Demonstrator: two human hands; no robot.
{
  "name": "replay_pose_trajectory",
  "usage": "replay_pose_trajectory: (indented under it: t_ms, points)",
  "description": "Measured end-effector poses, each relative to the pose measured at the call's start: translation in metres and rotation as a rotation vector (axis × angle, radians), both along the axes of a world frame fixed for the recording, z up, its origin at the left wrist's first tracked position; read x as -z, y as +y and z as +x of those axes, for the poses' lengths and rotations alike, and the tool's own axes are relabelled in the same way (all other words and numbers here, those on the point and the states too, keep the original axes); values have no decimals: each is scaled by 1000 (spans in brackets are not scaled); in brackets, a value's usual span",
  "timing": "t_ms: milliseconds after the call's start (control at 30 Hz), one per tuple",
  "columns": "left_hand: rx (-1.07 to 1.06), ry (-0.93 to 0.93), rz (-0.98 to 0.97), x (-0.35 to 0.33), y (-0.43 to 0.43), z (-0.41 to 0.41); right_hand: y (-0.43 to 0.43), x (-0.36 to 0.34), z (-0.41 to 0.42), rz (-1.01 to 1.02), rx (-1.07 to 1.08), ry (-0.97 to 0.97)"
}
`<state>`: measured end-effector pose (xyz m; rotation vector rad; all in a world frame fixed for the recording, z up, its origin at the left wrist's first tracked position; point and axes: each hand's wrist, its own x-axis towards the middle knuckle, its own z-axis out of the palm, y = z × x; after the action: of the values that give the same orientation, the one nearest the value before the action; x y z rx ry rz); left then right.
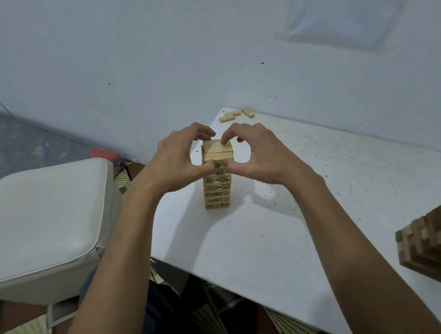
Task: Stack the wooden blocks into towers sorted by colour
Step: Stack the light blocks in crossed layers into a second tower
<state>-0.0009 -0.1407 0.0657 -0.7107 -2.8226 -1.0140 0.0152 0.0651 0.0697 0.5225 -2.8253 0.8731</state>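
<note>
Squaring comes first: my left hand [179, 158] and right hand [259, 155] each close a grip on the top layers of the pale tower [217, 189], standing on the desk [315, 188]. I should press lightly and evenly, then release outward; 3 loose blocks [234, 115] wait at the far corner.

Pale matt wood tower [217, 189] – on a smooth, speckled white table [315, 188].

Two hands [179, 159] [260, 153], one pale tower [217, 189], one darker tower [432, 247], three loose blocks [232, 113].
</note>
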Motion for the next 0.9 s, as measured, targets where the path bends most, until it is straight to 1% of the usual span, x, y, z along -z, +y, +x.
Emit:
replay_pose_trajectory:
  t_ms: [233,367,533,633,700,767,900]
  points:
    - [-10,21,-28,1,-2,2,2,-3,2,5,0,17]
    - [-28,99,-12,-2,0,11,8,-3,10,-52,31,20]
    - [-11,236,102,-4,13,31,24,3,22,-79,90,10]
    - [41,304,202,-3,36,50,37,7,27,-81,125,12]
    - [84,305,249,2,54,61,46,11,26,-84,149,13]
    - [129,275,253,11,73,67,55,15,21,-96,176,11]
    - [160,173,161,36,105,67,69,21,-1,-61,225,-13]
